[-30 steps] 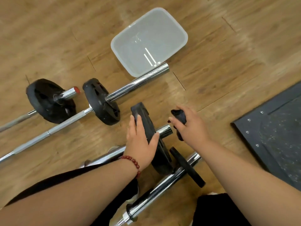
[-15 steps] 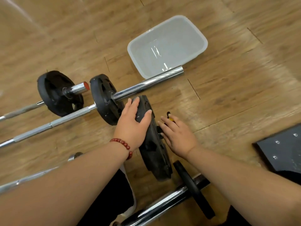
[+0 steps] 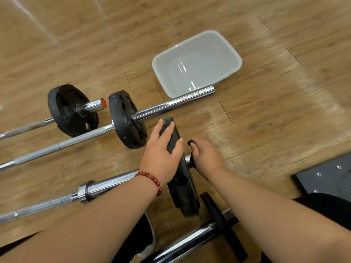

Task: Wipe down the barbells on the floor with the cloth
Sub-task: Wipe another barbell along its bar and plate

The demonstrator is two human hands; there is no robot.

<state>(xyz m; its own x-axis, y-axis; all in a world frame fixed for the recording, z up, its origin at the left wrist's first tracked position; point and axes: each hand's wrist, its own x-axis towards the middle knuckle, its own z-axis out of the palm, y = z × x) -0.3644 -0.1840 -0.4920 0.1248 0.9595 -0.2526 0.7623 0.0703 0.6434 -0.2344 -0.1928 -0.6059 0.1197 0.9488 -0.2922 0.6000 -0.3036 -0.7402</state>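
Wood-plank floor (image 3: 266,114) carried 4 barbells, lying roughly parallel. The left grip (image 3: 161,154), with a red bead bracelet (image 3: 150,177) at the wrist, clasped the upper rim of a black weight plate (image 3: 185,188) standing on edge on the third barbell (image 3: 106,185). Its fingers lay over the rim and its thumb on the plate's right face. The right grip (image 3: 206,155) was curled round a dark cloth (image 3: 190,143), holding it on the short chrome sleeve end just right of that plate. Most of the cloth was hidden under the palm.

Beyond, the second barbell (image 3: 171,105) lay with its sleeve end at the near wall of a translucent plastic basin (image 3: 236,59); contact could not be confirmed. The farthest barbell (image 3: 91,108) showed a red end cap. The nearest barbell (image 3: 190,238) lay at the bottom edge, carrying a thin black plate (image 3: 216,213). A black rubber mat (image 3: 330,179) occupied the right edge.
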